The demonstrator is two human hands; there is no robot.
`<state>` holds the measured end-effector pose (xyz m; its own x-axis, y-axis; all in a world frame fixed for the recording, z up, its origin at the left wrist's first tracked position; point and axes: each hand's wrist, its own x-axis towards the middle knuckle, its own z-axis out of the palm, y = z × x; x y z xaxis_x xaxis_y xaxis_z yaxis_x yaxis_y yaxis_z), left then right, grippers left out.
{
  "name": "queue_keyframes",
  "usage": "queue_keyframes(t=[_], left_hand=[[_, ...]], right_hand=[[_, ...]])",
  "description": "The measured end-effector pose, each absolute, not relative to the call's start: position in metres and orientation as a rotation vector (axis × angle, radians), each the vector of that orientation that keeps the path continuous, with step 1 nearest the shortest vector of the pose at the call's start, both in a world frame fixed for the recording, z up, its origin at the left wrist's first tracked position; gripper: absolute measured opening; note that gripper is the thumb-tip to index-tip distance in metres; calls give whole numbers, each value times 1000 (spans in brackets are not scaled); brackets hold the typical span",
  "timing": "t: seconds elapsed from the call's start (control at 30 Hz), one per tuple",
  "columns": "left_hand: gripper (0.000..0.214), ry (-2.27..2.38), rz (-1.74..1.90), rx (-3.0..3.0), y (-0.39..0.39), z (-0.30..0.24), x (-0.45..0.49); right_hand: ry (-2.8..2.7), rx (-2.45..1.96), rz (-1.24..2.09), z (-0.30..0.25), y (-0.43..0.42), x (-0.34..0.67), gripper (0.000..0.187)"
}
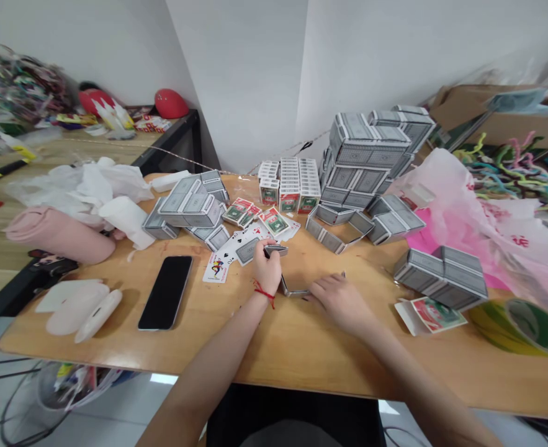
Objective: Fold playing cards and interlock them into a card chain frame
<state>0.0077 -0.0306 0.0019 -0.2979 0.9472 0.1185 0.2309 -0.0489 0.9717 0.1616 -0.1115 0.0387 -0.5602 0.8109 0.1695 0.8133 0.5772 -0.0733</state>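
Observation:
My left hand, a red string round its wrist, is closed on a small grey-backed piece of folded playing cards. My right hand rests low over the table, its fingers closed at the edge of a bent strip of folded cards that stands on edge between the hands. Its fingertips are partly hidden. Beyond my left hand lie fanned loose playing cards, with a joker at the near end. Just behind them is a red and green card box.
Folded-card block structures stand at left, as a tall stack, and at right. A joined card frame sits nearer. Rows of card boxes line the back. A phone lies left, a tape roll right.

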Motion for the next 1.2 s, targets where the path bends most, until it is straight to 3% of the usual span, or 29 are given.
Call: queue_keyframes(t=[0.13, 0.27, 0.43, 0.5, 0.77, 1.2], left_hand=[[20, 1506, 1332, 1436, -29, 4, 0], [19, 1225, 1250, 1762, -30, 20, -9], [64, 824, 1048, 2135, -35, 32, -15], [70, 828, 1040, 2202, -37, 31, -16], [58, 911, 1144, 2145, -38, 34, -19], [47, 739, 1324, 2144, -39, 40, -21]], right_hand=[[-2527, -1359, -2, 47, -94, 190, 18], [-2342, -1377, 258, 54, -89, 209, 12], [-2111, -1343, 596, 73, -83, 214, 19], [-2088, -1260, 638, 80, -78, 212, 23], [-2141, -1112, 528, 84, -71, 195, 57], [-2043, -1020, 528, 89, -70, 185, 46]])
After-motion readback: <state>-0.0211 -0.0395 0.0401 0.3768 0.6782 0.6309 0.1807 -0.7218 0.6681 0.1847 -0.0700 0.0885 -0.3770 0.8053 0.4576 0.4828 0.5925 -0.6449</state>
